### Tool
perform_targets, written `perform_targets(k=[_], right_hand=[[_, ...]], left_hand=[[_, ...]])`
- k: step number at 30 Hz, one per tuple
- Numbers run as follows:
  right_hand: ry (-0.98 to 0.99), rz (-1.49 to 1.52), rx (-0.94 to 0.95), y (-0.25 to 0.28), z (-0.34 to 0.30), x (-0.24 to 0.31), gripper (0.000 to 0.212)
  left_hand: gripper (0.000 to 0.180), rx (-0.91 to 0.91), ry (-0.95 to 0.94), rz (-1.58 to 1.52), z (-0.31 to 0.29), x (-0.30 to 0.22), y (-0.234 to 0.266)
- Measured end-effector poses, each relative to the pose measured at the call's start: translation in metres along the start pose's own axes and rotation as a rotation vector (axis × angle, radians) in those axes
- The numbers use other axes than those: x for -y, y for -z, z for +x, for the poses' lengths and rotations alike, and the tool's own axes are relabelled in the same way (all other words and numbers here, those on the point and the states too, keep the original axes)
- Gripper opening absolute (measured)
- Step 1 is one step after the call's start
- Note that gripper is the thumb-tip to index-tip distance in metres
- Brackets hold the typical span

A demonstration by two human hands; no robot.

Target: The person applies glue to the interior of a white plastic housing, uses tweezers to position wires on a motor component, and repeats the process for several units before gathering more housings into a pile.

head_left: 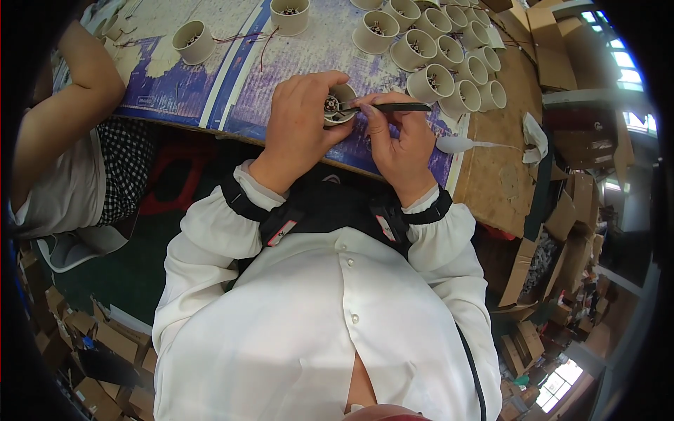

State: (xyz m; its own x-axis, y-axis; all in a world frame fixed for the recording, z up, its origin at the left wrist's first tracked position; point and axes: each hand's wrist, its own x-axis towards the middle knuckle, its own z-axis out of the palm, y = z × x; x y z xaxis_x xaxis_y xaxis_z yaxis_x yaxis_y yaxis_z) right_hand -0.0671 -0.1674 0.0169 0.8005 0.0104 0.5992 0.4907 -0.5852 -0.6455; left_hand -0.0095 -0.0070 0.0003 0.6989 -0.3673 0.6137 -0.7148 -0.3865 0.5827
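My left hand (300, 121) is wrapped round a small white cup (344, 121) near the table's front edge, its open top facing me. Inside the cup sits a round metal part (331, 105) that looks like a small motor. My right hand (400, 137) pinches a slim black tool (404, 107) between thumb and fingers. The tool lies nearly level, and its thin tip reaches into the cup beside the metal part. Whether it is tweezers or another hand tool I cannot tell. My right fingers are close to the cup's right side.
Several similar white cups (430, 84) with parts inside crowd the right back. Two more cups (194, 42) with red wires stand further left. A white bulb with a thin nozzle (455, 144) and a crumpled tissue (535, 139) lie right. Another person's arm (88, 84) is at left.
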Motion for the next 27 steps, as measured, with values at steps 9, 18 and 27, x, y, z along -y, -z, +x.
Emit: perform_targets(k=[9,18,27], right_hand=[[0.032,-0.025,-0.063,-0.004,0.006,0.006,0.013],[-0.017,-0.075,0.011,0.000,0.005,0.009,0.014],[-0.006,-0.060,-0.015,0.001,0.004,0.007,0.014]], left_hand=[[0.061,-0.001,-0.002,0.006,-0.001,0.001,-0.001],[0.061,-0.013,-0.035,0.025,-0.001,0.001,-0.001],[0.060,-0.002,-0.022,0.029,0.000,0.000,0.000]])
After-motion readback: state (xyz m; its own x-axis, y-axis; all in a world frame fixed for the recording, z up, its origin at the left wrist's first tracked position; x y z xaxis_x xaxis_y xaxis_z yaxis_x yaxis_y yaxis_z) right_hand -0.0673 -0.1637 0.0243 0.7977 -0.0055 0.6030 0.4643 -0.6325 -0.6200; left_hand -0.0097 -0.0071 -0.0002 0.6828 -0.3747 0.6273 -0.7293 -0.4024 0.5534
